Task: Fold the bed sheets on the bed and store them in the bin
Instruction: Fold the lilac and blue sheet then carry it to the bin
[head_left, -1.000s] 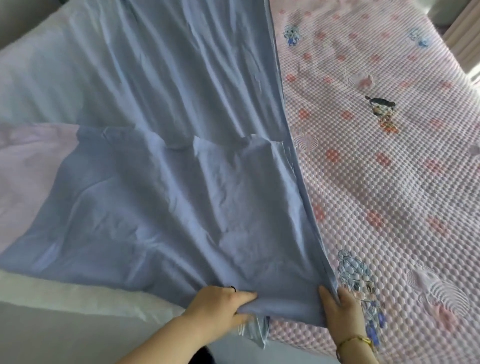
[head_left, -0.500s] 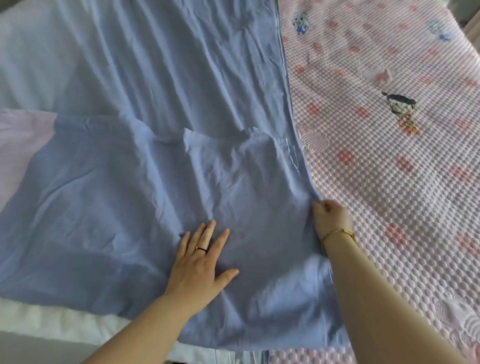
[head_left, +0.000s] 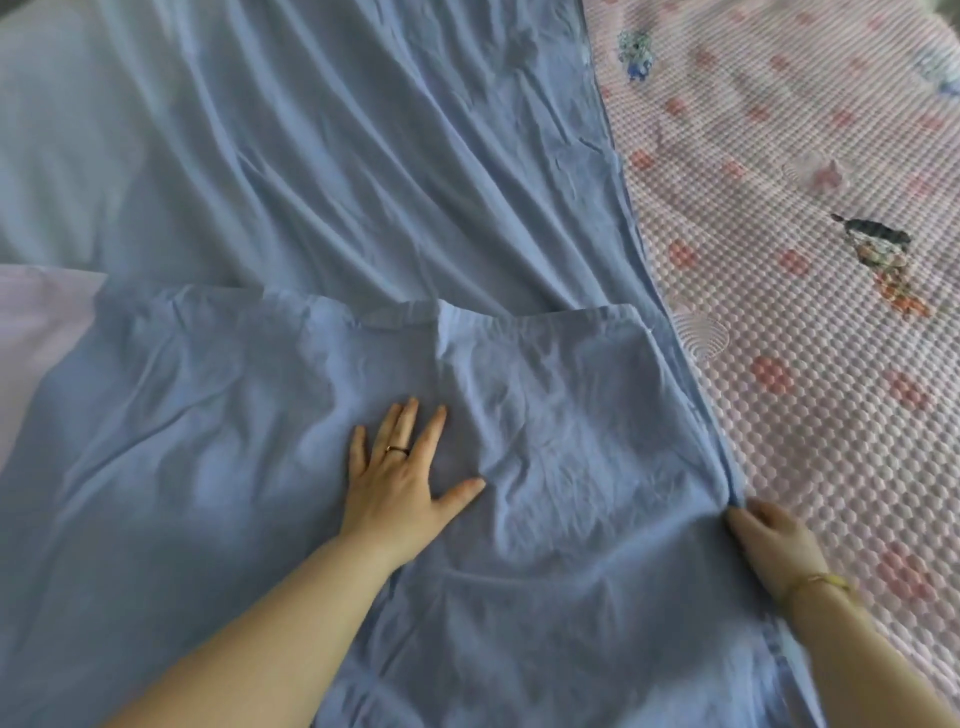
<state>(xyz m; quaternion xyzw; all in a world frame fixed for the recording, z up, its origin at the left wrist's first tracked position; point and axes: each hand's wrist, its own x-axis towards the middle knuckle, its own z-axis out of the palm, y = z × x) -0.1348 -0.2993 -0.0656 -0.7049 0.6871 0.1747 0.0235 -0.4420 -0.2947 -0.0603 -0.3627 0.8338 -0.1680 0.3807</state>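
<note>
My left hand presses flat on the blue bed sheet; my right hand pinches its hem. I should pull it taut, edges aligned.

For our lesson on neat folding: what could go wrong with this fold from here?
1. The creases around the left hand, pressed flat on the blue sheet, may get folded in if not smoothed out.
2. The right hand seems to grip the hem at one spot; a tug there could skew the folded layer's uneven top edge.
</note>
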